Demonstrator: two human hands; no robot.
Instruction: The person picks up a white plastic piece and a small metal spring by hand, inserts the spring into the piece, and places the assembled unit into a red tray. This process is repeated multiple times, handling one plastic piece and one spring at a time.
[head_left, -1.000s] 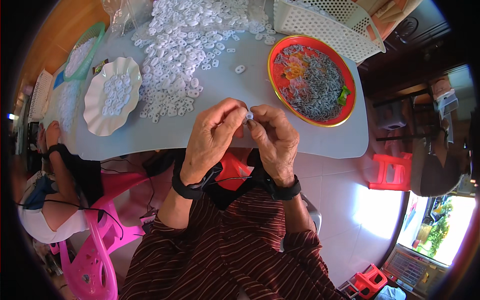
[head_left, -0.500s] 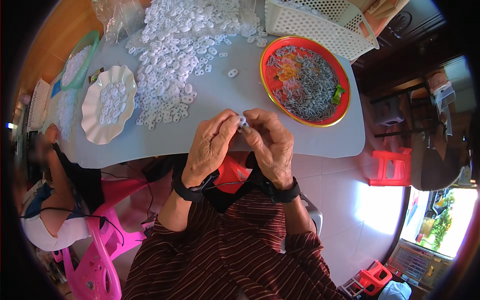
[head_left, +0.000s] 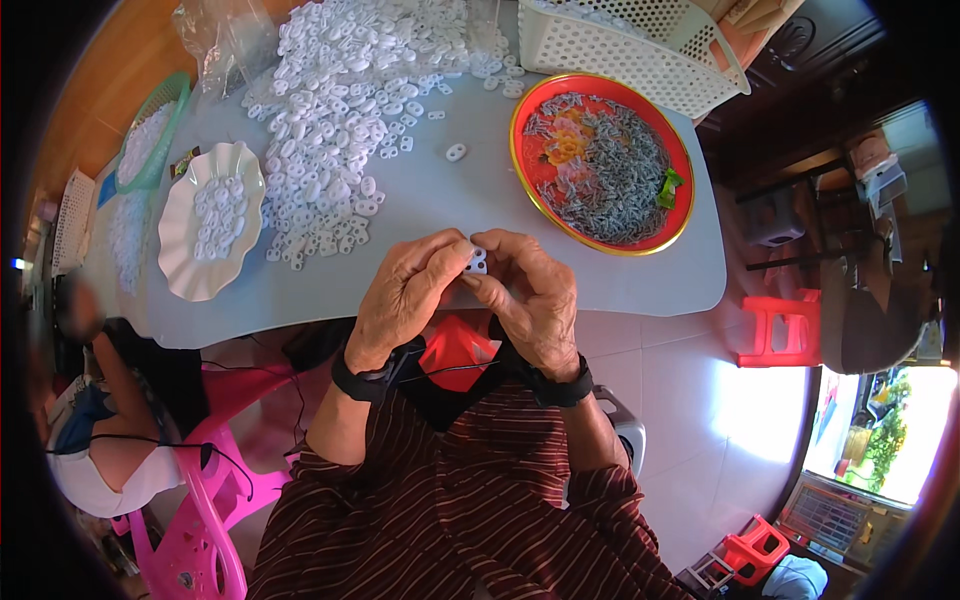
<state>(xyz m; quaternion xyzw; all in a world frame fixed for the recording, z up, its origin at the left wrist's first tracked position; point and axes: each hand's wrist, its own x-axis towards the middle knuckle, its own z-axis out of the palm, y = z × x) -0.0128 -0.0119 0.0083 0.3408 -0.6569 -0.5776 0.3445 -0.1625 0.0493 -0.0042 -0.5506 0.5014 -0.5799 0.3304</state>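
Note:
Near the table's front edge, a small white plastic piece (head_left: 477,263) with dark holes is pinched between my hands. The fingertips of my left hand (head_left: 408,290) grip its left side. My right hand (head_left: 538,300) has thumb and forefinger closed on its right side. A large pile of similar white plastic pieces (head_left: 325,130) spreads beyond my left hand. To the right, a round red tray (head_left: 545,208) with a gold rim bears many small grey screw-like parts (head_left: 625,170). One loose white oval piece (head_left: 456,152) lies on the table between pile and tray.
A scalloped cream dish (head_left: 185,278) with white pieces stands on the left, near a green basket (head_left: 176,100). A white perforated basket (head_left: 640,62) is at the back right. Another person's arm (head_left: 118,375) shows at far left, beside a pink chair (head_left: 205,480).
My hands have come slightly lower and toward me. The white piece has turned, so that its face with several holes now shows. The other person's hand has moved back from the table.

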